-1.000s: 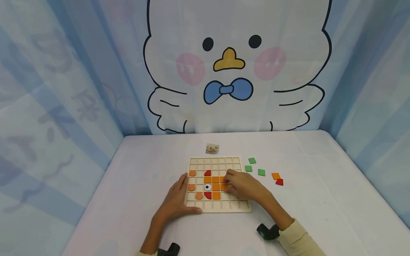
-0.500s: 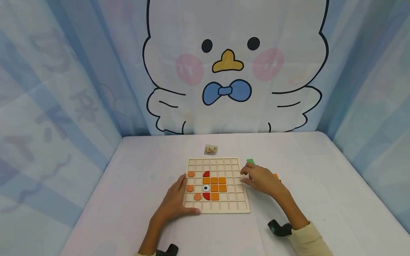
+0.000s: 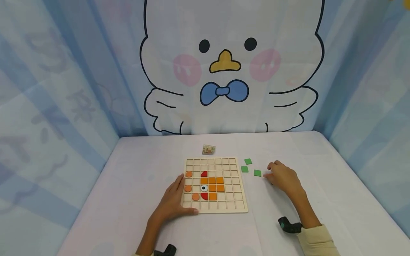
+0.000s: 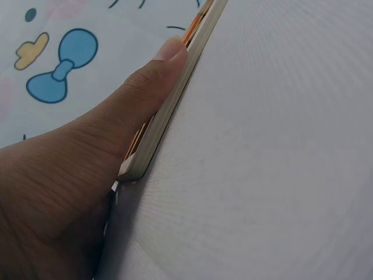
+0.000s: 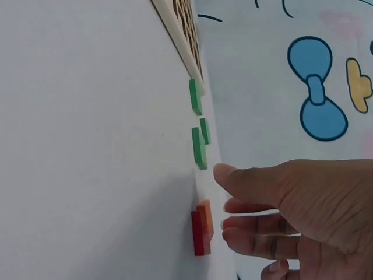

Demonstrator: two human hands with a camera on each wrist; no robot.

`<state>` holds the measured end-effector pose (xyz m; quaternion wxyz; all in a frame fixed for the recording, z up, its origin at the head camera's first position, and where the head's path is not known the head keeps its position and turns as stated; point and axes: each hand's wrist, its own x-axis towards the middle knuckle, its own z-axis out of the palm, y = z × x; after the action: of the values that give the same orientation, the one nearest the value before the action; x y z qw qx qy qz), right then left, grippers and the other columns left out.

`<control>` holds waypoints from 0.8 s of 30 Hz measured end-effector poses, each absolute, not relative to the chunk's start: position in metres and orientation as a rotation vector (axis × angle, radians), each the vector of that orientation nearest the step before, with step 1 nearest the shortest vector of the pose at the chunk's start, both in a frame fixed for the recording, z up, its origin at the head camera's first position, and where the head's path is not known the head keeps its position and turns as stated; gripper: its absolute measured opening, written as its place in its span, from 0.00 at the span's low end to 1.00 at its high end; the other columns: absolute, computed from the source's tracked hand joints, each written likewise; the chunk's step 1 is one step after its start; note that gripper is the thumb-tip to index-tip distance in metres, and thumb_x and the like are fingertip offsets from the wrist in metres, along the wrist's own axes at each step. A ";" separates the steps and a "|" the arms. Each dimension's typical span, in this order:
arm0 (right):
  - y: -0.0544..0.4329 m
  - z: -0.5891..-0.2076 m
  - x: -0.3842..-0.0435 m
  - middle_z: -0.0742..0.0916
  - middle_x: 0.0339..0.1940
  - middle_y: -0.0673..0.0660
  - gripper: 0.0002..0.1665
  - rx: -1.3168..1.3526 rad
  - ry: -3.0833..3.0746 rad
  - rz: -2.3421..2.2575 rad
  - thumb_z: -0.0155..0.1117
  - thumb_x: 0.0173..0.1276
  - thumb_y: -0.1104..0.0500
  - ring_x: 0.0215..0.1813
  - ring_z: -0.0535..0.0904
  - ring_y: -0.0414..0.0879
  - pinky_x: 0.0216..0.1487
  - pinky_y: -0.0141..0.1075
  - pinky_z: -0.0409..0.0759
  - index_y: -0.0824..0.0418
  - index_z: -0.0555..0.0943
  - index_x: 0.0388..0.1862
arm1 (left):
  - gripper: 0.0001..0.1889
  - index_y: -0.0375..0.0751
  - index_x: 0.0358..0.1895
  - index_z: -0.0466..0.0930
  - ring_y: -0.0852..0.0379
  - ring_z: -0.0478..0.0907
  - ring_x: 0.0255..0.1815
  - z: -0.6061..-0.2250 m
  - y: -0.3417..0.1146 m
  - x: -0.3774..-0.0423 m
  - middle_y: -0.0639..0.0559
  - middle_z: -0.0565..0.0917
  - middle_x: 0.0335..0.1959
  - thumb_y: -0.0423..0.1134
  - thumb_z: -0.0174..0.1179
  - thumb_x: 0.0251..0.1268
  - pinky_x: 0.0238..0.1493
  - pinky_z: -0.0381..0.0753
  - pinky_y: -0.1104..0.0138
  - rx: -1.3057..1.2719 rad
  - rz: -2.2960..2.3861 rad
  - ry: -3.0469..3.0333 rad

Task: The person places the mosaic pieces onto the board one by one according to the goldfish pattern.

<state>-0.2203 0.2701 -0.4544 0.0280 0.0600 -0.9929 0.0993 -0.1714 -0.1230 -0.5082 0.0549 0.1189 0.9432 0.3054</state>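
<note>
A wooden grid board (image 3: 229,205) lies on the white table. My left hand (image 3: 173,197) rests at its near left corner, fingers along the left side and thumb (image 4: 169,61) against the front edge. On the board sit several orange square tiles (image 3: 212,188), two red quarter-round tiles (image 3: 204,196), an eye disc (image 3: 204,188) and three orange discs (image 3: 189,174). Right of the board my right hand (image 3: 285,177) hovers, fingers loosely bent, nothing held. In the right wrist view a red piece (image 5: 199,233) and an orange tile (image 5: 208,217) lie by its fingertips; the hand hides both in the head view.
Three green tiles (image 3: 257,173) lie between the board and my right hand. A small patterned piece (image 3: 208,149) lies behind the board. A curtain (image 3: 224,117) with a cartoon figure stands along the table's back edge.
My right hand has moved off the board to the right, past the green tiles, over the orange and red pieces. The left hand has kept its place on the board.
</note>
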 end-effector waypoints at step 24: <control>0.283 -0.461 -0.221 0.84 0.40 0.64 0.17 0.089 -3.116 0.460 0.73 0.60 0.58 0.36 0.79 0.52 0.41 0.49 0.83 0.70 0.82 0.42 | 0.71 0.40 0.79 0.43 0.42 0.49 0.79 -0.505 -0.123 -0.171 0.46 0.44 0.81 0.73 0.71 0.33 0.75 0.54 0.42 0.367 0.925 2.862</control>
<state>-0.2215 0.2831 -0.4613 -0.0049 0.0282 -0.9889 0.1460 -0.1712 -0.1228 -0.5055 0.0558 0.1211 0.9430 0.3050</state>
